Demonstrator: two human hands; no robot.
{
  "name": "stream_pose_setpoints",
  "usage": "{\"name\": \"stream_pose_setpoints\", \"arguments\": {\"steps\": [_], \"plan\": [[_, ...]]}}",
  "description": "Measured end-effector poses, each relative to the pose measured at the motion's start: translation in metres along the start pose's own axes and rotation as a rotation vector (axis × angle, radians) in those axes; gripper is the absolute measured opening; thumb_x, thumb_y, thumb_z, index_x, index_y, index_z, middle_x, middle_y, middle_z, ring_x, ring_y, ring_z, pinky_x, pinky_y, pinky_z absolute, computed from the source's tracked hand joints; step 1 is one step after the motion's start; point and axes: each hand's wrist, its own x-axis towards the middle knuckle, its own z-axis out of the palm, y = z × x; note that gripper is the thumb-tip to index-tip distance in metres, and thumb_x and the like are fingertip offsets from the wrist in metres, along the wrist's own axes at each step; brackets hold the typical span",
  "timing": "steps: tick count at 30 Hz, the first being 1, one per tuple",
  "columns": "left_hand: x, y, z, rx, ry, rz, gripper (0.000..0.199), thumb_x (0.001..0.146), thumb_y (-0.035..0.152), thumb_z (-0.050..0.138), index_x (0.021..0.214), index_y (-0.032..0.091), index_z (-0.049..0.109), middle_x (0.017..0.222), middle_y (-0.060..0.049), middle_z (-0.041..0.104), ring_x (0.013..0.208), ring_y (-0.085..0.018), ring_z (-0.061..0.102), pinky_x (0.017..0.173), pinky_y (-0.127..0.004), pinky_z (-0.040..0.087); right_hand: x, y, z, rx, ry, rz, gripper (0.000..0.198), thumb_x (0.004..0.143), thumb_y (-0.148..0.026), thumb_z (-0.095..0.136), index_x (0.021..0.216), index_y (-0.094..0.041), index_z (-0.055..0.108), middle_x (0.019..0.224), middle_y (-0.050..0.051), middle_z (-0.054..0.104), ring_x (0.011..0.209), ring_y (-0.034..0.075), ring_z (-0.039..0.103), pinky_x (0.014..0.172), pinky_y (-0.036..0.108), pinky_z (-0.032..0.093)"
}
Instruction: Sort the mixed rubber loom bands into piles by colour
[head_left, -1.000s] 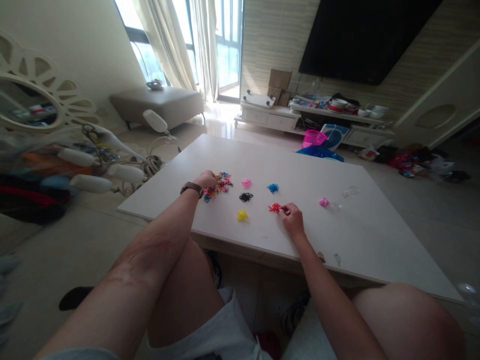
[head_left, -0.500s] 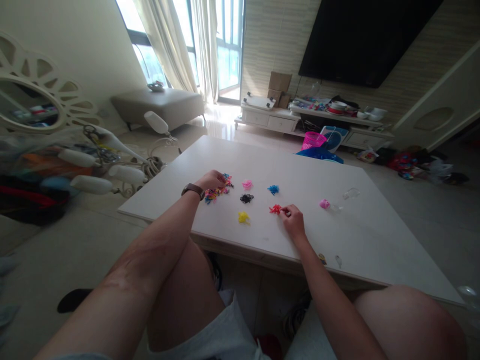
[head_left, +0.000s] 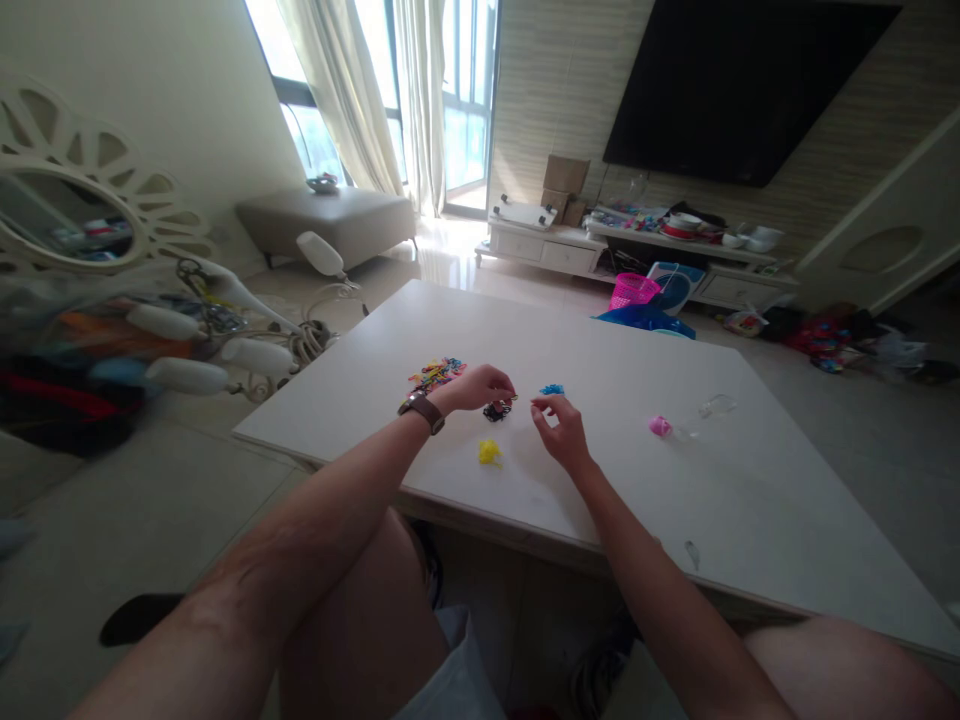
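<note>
My left hand [head_left: 480, 387], with a brown-strapped watch at the wrist, is over the black pile [head_left: 496, 412]. Its fingertips are pinched around something tiny and dark that I cannot name. Facing it across a small gap is my right hand [head_left: 561, 428], thumb and forefinger closed together; what they hold, if anything, is too small to tell. Around them lie heaps of small, thin, band-like pieces: a mixed-colour pile [head_left: 437, 373] to the left, a yellow pile [head_left: 490, 452] nearer me and a blue pile [head_left: 552, 389] behind the right hand. The pink and red piles are hidden by my hands.
A pink object [head_left: 660, 426] and a clear container piece [head_left: 717, 405] lie on the right of the white table [head_left: 600, 520]. Near its front edge is a small clear item [head_left: 691, 554]. A white lamp [head_left: 319, 253] with several shades stands at the left.
My left hand has left the mixed pile and moved right, over the black one. My right hand has lifted from the red pile and shifted left and slightly away from me. The view has tilted slightly.
</note>
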Motion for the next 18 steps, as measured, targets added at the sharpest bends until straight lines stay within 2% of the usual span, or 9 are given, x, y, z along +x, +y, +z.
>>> {"name": "stream_pose_setpoints", "arguments": {"steps": [3, 7, 11, 14, 18], "plan": [[0.003, -0.002, 0.005, -0.06, 0.034, 0.02, 0.018, 0.084, 0.028, 0.068, 0.085, 0.01, 0.072, 0.078, -0.008, 0.074, 0.065, -0.013, 0.068, 0.06, -0.023, 0.05, 0.025, -0.006, 0.016, 0.124, -0.047, 0.025, 0.014, 0.09, -0.029, 0.061, 0.1, -0.023, 0.068, 0.088, 0.003, 0.072, 0.08, 0.018, 0.066, 0.07, 0.031, 0.05], [0.003, -0.004, 0.003, -0.167, 0.148, -0.022, 0.019, 0.082, 0.029, 0.071, 0.084, 0.01, 0.07, 0.075, -0.007, 0.072, 0.064, -0.013, 0.068, 0.06, -0.023, 0.05, 0.044, -0.004, 0.033, 0.253, -0.013, 0.069, 0.012, 0.089, -0.03, 0.063, 0.094, -0.022, 0.07, 0.082, 0.002, 0.073, 0.076, 0.017, 0.067, 0.07, 0.03, 0.052], [0.002, -0.005, 0.002, -0.266, 0.224, -0.082, 0.023, 0.077, 0.031, 0.078, 0.084, 0.01, 0.07, 0.074, -0.007, 0.071, 0.064, -0.012, 0.066, 0.063, -0.025, 0.052, 0.046, 0.005, 0.043, 0.38, 0.034, 0.144, 0.014, 0.086, -0.035, 0.069, 0.086, -0.021, 0.07, 0.081, 0.002, 0.071, 0.073, 0.016, 0.064, 0.069, 0.03, 0.052], [0.003, -0.008, 0.005, -0.269, 0.219, -0.107, 0.025, 0.075, 0.031, 0.08, 0.085, 0.01, 0.072, 0.072, -0.007, 0.071, 0.064, -0.013, 0.065, 0.061, -0.024, 0.051, 0.041, 0.012, 0.045, 0.401, 0.061, 0.183, 0.016, 0.085, -0.036, 0.07, 0.082, -0.02, 0.07, 0.078, 0.002, 0.068, 0.071, 0.015, 0.063, 0.067, 0.029, 0.052], [0.009, -0.01, 0.008, -0.257, 0.193, -0.11, 0.025, 0.073, 0.029, 0.081, 0.086, 0.009, 0.073, 0.069, -0.006, 0.07, 0.063, -0.012, 0.063, 0.061, -0.024, 0.05, 0.037, 0.015, 0.037, 0.332, 0.042, 0.119, 0.011, 0.087, -0.031, 0.068, 0.083, -0.021, 0.071, 0.078, 0.001, 0.067, 0.071, 0.015, 0.063, 0.069, 0.029, 0.052]]}}
